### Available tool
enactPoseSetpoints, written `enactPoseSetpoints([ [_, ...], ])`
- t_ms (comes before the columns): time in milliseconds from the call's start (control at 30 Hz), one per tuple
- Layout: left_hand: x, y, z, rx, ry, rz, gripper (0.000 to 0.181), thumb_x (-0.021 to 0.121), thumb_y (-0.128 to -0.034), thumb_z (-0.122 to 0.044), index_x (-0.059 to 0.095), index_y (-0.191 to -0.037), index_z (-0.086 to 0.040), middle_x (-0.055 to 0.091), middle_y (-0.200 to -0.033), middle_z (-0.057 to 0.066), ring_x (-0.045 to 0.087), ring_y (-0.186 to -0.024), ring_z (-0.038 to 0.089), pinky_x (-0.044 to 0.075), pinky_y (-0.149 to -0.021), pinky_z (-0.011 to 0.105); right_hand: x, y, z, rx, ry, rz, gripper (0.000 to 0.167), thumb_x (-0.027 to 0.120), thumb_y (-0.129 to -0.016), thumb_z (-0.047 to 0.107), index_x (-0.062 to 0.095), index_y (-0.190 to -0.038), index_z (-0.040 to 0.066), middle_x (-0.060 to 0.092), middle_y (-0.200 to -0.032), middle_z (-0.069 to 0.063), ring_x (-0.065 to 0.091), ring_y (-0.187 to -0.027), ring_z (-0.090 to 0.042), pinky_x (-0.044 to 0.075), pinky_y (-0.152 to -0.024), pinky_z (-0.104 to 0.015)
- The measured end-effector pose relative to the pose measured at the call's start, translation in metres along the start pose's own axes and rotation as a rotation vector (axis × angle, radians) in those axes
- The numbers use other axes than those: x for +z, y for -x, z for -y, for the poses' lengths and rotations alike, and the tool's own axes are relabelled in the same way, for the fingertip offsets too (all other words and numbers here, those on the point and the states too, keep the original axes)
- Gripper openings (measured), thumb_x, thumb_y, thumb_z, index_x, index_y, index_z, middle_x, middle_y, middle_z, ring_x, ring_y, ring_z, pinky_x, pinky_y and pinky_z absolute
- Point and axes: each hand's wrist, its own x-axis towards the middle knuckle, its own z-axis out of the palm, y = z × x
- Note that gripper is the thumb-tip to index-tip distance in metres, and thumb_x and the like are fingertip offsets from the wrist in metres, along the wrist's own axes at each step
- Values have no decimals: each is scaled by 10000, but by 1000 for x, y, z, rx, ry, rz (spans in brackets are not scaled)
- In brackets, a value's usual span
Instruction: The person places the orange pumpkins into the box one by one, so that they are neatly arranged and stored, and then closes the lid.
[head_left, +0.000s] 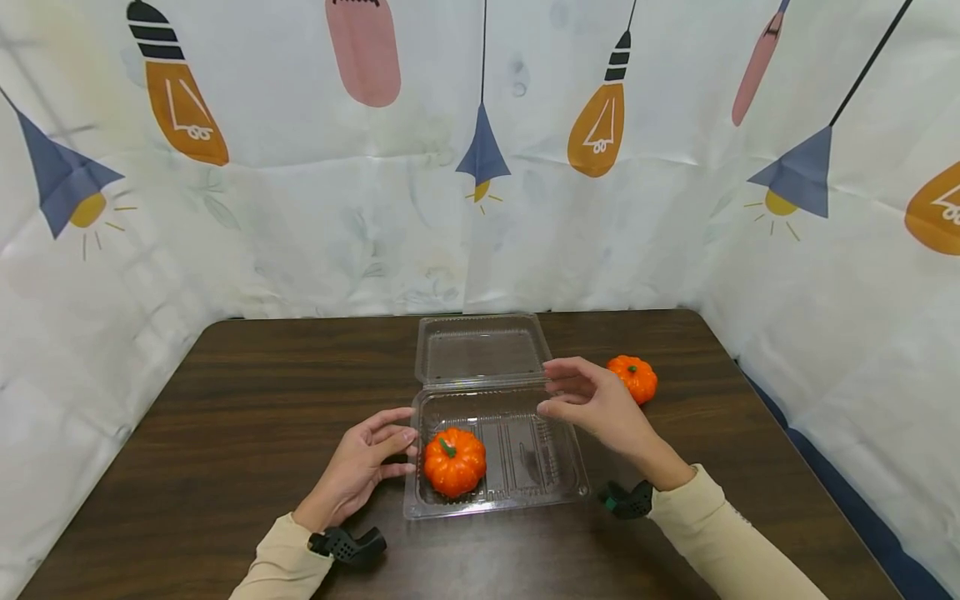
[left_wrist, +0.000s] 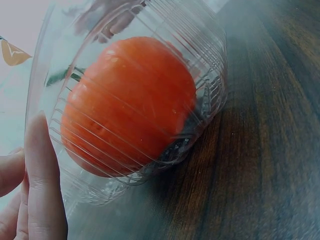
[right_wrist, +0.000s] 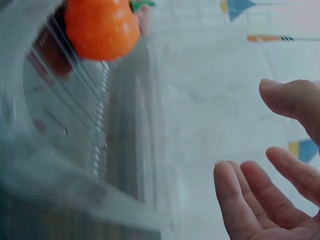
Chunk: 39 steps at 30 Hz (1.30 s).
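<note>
A clear plastic clamshell container (head_left: 517, 492) lies with its lid folded back on the table. An orange toy pumpkin (head_left: 455, 462) with a green stem sits in the left part of its base. At the container's left rim, my left hand (head_left: 362, 457) pinches the edge between thumb and fingers; the left wrist view shows a finger (left_wrist: 42, 175) against the clear side, beside the pumpkin (left_wrist: 130, 107). My right hand (head_left: 596, 404) hovers over the container's right rim, thumb and fingers spread apart. Nothing lies between those fingers in the right wrist view.
A second orange pumpkin (head_left: 633, 378) stands on the table right of the container, partly behind my right hand. The open lid (head_left: 482, 346) reaches toward the table's back edge. White curtains (head_left: 337, 233) printed with lamps and bulbs enclose the dark wooden table (head_left: 225, 433).
</note>
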Motion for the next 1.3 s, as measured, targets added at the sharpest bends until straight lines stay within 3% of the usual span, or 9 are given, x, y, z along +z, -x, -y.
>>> enactPoseSetpoints([
  [167, 0, 0, -1, -3, -2, -1, 519, 675, -1012, -149, 469, -1474, -34, 730, -1012, -75, 708, -882, 93, 659, -780, 300, -19, 4, -5, 38, 10, -72, 546, 836, -886, 249, 608, -1379, 199, 618, -1413, -106, 648, -1277, -336, 601, -932, -234],
  [300, 0, 0, -1, -3, -3, 1, 520, 673, -1013, -148, 465, -1475, -31, 731, -1016, -74, 708, -882, 92, 659, -780, 299, -33, 8, -9, 63, 24, -134, 521, 834, -889, 301, 621, -1361, 247, 645, -1356, -15, 681, -1218, -193, 609, -891, -259],
  [500, 0, 0, -2, -3, -5, 5, 517, 670, -1016, -151, 465, -1476, -38, 730, -1023, -75, 707, -883, 88, 658, -780, 293, -51, 11, -15, 70, 9, -205, 519, 815, -909, 298, 609, -1378, 213, 652, -1298, 81, 680, -1205, -90, 604, -895, -206],
  [767, 0, 1, -2, -6, -15, 3, 522, 670, -1016, -155, 460, -1480, -38, 733, -1025, -79, 707, -882, 87, 658, -781, 295, -70, 15, -26, 42, 27, -316, 519, 794, -930, 288, 601, -1404, 199, 668, -1291, 161, 661, -1212, -93, 543, -945, -118],
  [1000, 1, 1, -3, -4, -16, -3, 507, 675, -1014, -160, 476, -1467, -46, 733, -1018, -79, 703, -878, 89, 659, -775, 297, -84, 18, -38, 11, 6, -409, 514, 792, -930, 227, 602, -1403, 160, 674, -1257, 155, 678, -1168, -61, 533, -936, -71],
  [1300, 0, 1, -2, 0, -1, 13, 491, 674, -1013, -154, 489, -1459, -63, 730, -1030, -77, 706, -885, 85, 658, -776, 292, -101, 22, -57, -15, -44, -464, 529, 788, -927, 155, 593, -1419, 138, 672, -1243, 157, 669, -1108, -18, 524, -907, -43],
])
